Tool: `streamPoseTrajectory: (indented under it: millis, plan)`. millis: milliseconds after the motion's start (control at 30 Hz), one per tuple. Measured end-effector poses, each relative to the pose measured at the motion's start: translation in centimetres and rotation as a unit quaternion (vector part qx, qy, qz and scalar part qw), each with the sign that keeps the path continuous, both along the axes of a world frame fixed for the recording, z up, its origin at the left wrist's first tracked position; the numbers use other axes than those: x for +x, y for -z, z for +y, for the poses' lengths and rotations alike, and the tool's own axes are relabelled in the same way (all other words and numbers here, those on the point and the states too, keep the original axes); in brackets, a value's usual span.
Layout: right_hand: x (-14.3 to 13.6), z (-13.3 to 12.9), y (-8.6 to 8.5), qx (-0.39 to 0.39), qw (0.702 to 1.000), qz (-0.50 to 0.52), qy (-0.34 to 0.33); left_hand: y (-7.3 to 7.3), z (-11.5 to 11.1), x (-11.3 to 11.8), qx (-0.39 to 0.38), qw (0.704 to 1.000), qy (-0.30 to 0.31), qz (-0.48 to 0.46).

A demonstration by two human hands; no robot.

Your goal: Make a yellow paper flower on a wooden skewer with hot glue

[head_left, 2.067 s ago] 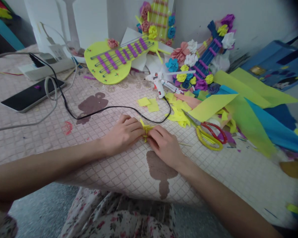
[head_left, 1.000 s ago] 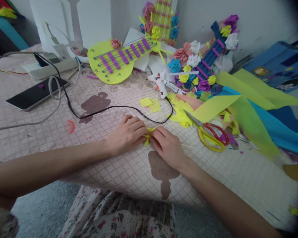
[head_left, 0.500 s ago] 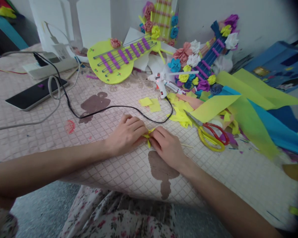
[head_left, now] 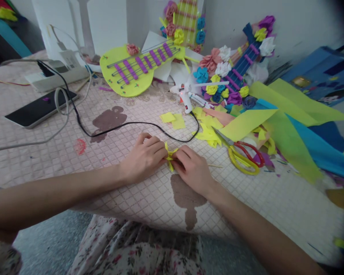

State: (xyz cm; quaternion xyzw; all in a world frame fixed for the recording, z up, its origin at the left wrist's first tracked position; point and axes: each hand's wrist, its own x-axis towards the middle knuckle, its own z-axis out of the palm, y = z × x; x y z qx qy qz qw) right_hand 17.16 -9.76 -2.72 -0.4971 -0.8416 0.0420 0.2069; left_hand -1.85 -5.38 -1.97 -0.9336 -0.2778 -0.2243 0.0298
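Note:
A small piece of folded yellow paper is between my two hands, close above the quilted cloth. My left hand is closed, its fingertips pinching the paper's left side. On the right side, the curled fingers of my right hand grip the same paper. A thin stick shows just to the right of my right hand; whether it reaches into the hand is hidden. Two flat yellow squares lie beyond my hands.
Scissors lie right of my hands, near yellow scraps. A white glue gun stands behind, its black cable crossing the cloth. Further back are a yellow paper guitar and paper flowers. A phone lies left.
My left hand has shifted slightly left, and more of the yellow paper shows between my hands. My right hand has hardly moved.

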Motion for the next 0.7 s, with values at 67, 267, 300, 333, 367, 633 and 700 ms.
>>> streamPoseTrajectory:
  millis: [67, 267, 300, 333, 367, 633, 700]
  plan:
    - [0.0, -0.02, 0.01, 0.006, 1.0, -0.008, -0.007, -0.05, -0.13, 0.01, 0.004, 1.0, -0.001, 0.001]
    - [0.09, 0.02, 0.0, 0.023, 0.999, -0.037, -0.015, -0.23, -0.34, 0.07, 0.016, 1.0, -0.006, 0.011]
    - [0.09, 0.04, 0.0, 0.022, 0.999, -0.039, -0.014, -0.23, -0.35, 0.07, 0.018, 1.0, -0.007, 0.011]
    - [0.09, 0.05, 0.0, 0.02, 0.999, -0.041, -0.013, -0.22, -0.36, 0.07, 0.02, 1.0, -0.008, 0.01]
    - [0.08, 0.06, 0.01, 0.019, 0.999, -0.04, -0.013, -0.21, -0.36, 0.07, 0.023, 1.0, -0.009, 0.009]
    - [-0.15, -0.06, 0.08, 0.016, 0.999, -0.031, -0.006, -0.32, -0.52, 0.12, 0.054, 0.998, -0.011, 0.03]
    - [-0.22, -0.04, 0.13, 0.021, 0.999, -0.038, -0.007, -0.3, -0.56, 0.1, 0.062, 0.997, -0.013, 0.044]
